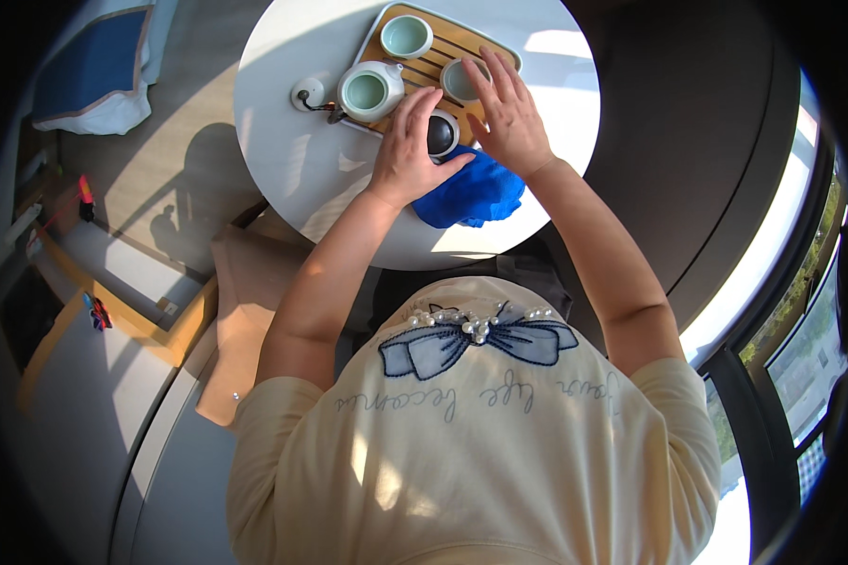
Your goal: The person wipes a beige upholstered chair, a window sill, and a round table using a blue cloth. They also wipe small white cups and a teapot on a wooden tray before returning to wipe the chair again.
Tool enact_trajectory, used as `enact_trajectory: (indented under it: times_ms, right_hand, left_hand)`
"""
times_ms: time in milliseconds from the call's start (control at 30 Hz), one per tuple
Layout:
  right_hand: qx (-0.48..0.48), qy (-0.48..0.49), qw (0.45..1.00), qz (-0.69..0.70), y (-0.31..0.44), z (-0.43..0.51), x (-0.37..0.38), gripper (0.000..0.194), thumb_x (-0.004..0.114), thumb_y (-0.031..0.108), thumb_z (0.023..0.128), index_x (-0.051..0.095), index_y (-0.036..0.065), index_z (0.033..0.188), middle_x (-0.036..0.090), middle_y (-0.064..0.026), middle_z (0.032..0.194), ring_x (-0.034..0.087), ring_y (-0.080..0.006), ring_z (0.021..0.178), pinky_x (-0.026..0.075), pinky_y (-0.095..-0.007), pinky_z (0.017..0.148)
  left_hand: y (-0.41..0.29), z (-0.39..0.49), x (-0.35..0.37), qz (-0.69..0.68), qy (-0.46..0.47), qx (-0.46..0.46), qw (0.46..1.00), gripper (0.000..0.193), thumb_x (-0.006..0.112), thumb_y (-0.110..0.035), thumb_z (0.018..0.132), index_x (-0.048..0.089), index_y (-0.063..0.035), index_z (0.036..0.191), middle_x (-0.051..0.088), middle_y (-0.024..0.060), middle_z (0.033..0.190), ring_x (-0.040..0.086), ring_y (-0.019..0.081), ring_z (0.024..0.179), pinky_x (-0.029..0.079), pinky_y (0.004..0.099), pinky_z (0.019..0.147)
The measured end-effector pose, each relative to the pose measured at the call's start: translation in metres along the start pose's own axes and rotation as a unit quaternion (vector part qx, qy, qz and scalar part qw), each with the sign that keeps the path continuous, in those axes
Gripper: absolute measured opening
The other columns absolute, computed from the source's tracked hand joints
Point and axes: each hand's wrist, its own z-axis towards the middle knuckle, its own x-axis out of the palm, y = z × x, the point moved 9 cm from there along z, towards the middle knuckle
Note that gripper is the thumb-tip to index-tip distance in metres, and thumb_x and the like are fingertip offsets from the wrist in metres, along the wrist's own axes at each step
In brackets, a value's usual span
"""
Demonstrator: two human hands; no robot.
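My left hand (406,155) curves around the near-left side of a small white-rimmed vessel with a dark, rounded top (440,135). Its thumb reaches over a crumpled blue cloth (475,189); firm contact with the vessel cannot be made out. Fingers spread, my right hand (512,123) hovers over or touches the right side of a pale green cup (458,79), partly hiding it. Beside my left fingertips stands a lidless white teapot (369,90) with a pale green inside. Another pale green cup (405,37) rests at the far side of a slatted wooden tea tray (459,44).
The tray lies on a round white table (283,155). Left of the teapot is a white lid (307,94), apparently corded to the pot's handle. A dark curved seat (657,141) runs along the right, by a window. A brown chair (244,282) stands at the left.
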Motion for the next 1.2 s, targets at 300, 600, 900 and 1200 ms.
enact_trajectory:
  times_ms: [300, 600, 900, 1200]
  right_hand:
    - [0.027, 0.069, 0.992, 0.101, 0.002, 0.017, -0.019, 0.072, 0.073, 0.013, 0.069, 0.037, 0.012, 0.132, 0.045, -0.0101, 0.128, 0.051, -0.0300, 0.111, 0.048, -0.0357, 0.088]
    - [0.022, 0.141, 0.933, 0.332, 0.050, -0.014, -0.071, 0.069, 0.069, 0.033, 0.078, 0.032, 0.007, 0.131, 0.060, -0.0187, 0.107, 0.062, -0.0329, 0.092, 0.050, -0.0375, 0.081]
    - [0.127, 0.140, 0.721, 0.667, 0.062, -0.050, -0.038, 0.049, 0.050, 0.026, 0.093, 0.030, 0.003, 0.132, 0.057, -0.0135, 0.110, 0.053, -0.0212, 0.104, 0.038, -0.0347, 0.095]
    - [-0.152, 0.282, 0.944, -0.084, 0.070, -0.124, 0.054, 0.054, 0.059, 0.019, 0.080, 0.042, 0.023, 0.131, 0.046, -0.0029, 0.131, 0.042, -0.0220, 0.121, 0.028, -0.0421, 0.103]
  left_hand:
    - [-0.022, 0.013, -0.023, -0.042, -0.046, 0.004, 0.998, 0.087, 0.077, -0.031, 0.070, 0.027, -0.0019, 0.135, 0.038, 0.0201, 0.132, 0.038, 0.0354, 0.122, 0.034, 0.0422, 0.101]
    - [-0.043, -0.001, -0.035, -0.425, 0.065, -0.258, 0.865, 0.057, 0.069, -0.024, 0.081, 0.045, 0.0000, 0.126, 0.056, 0.0115, 0.115, 0.055, 0.0123, 0.087, 0.045, 0.0244, 0.069]
    - [-0.063, -0.023, -0.056, -0.390, 0.038, -0.212, 0.896, 0.029, 0.073, -0.006, 0.075, 0.053, 0.0006, 0.096, 0.058, 0.0101, 0.112, 0.057, 0.0116, 0.090, 0.047, 0.0244, 0.076]
    - [-0.046, -0.043, -0.070, -0.585, -0.058, -0.307, 0.748, 0.021, 0.062, -0.012, 0.086, 0.052, 0.0018, 0.097, 0.059, 0.0115, 0.108, 0.058, 0.0125, 0.092, 0.049, 0.0273, 0.078]
